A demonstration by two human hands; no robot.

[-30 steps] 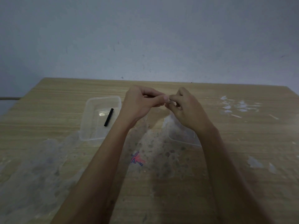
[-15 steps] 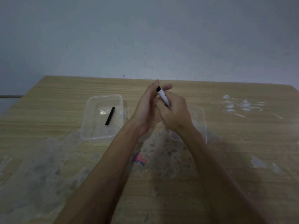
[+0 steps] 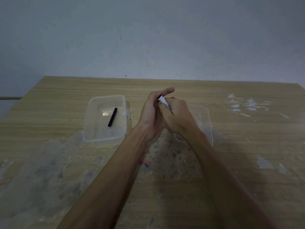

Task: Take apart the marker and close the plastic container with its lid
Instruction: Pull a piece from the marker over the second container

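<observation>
Just above the centre of the frame, the marker (image 3: 163, 101) is held between both hands above the wooden worktop (image 3: 247, 146). Its white barrel is wrapped by the right hand (image 3: 179, 119), whose fingers are curled tightly around its lower part, so that only the upper stretch with the dark tip is seen. The long axis is tilted, running from lower right, inside the right fist, up toward the upper left, where the tip points. The left hand (image 3: 152, 116) is pressed against the right from the left side of the frame, with its fingers partly extended past the tip; whether anything is actually pinched by it cannot be told, since the contact is hidden.

The coming pull is judged to turn on this axis: the exposed end lies toward the left hand, which is the nearer one to it, so the piece would have to be drawn off up and to the left while the barrel is kept fixed by the right.

To the left of the hands, the clear plastic container (image 3: 89, 116) is seen open on the worktop, with a black cap-like piece (image 3: 112, 119) lying slantwise inside. The lid (image 3: 208, 123) is seen flat on the worktop, partly hidden behind the right hand and wrist. The container is not yet closed.
</observation>
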